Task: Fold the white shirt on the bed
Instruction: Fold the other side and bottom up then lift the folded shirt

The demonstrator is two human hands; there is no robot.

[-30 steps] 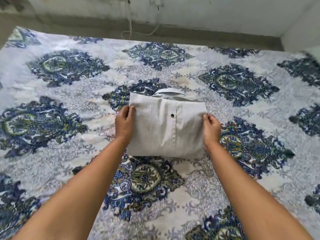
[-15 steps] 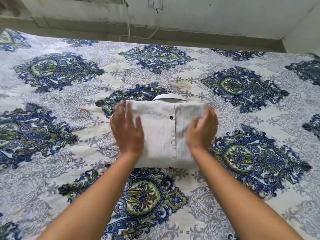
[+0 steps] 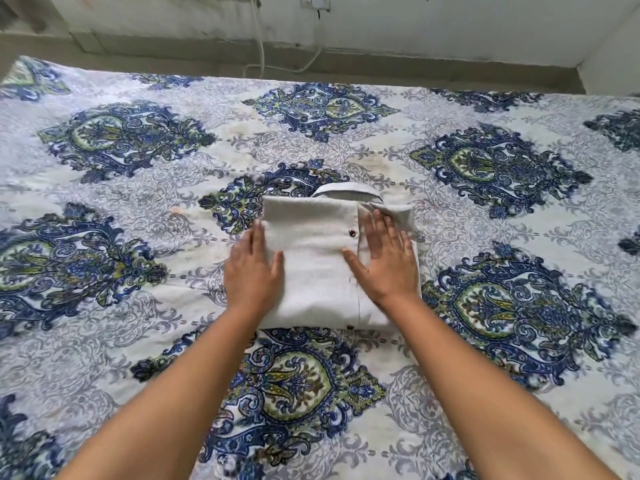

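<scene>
Shirt (image 3: 322, 261) lies folded on the bed (image 3: 519, 393), under both palms: left hand (image 3: 252, 270) flat, fingers spread, on its left edge; right hand (image 3: 386, 261) flat, spread, on the placket side. Risk: lifting the palms unevenly could spring the top layer open or skew the right flap. Collar points away from the hands; long axis runs wrist-to-fingertip.

I see a matt, coarse-woven white cloth shirt (image 3: 313, 258) with one glossy dark button (image 3: 352, 232), lying on the bed's (image 3: 138, 237) smooth printed cotton-like cover.
</scene>
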